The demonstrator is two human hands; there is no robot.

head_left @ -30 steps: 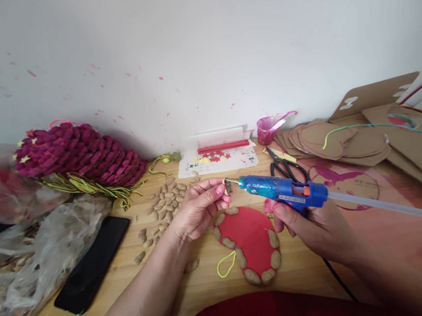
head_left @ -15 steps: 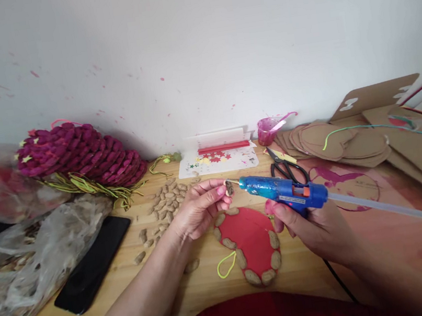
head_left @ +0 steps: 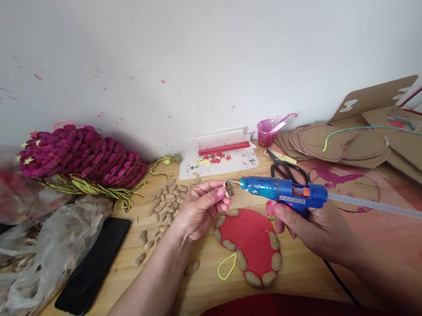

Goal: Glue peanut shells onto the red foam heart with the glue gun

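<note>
Between the thumb and fingers of my left hand [head_left: 204, 205] is a peanut shell [head_left: 229, 189], its darker side facing the glue gun. My right hand [head_left: 308, 228] is wrapped round the handle of a blue hot glue gun [head_left: 279, 190]. Its metal nozzle points left and meets the top of the shell, or nearly so. A long clear glue stick [head_left: 397, 212] sticks out of the gun's back. Below both hands lies a red heart [head_left: 250, 236] with peanut shells along much of its edge. A yellow cord loop [head_left: 227, 267] comes off its left side.
Loose peanut shells [head_left: 168, 201] are scattered left of centre. Further left are a black phone [head_left: 94, 265], a plastic bag [head_left: 40, 262] and a stack of magenta decorated pieces [head_left: 83, 153]. Scissors [head_left: 287, 167], a pink cup [head_left: 266, 131] and cardboard cutouts [head_left: 327, 140] sit behind the gun.
Almost nothing differs. Both hands, the glue gun and the shell keep their places; the view has shifted very slightly.
</note>
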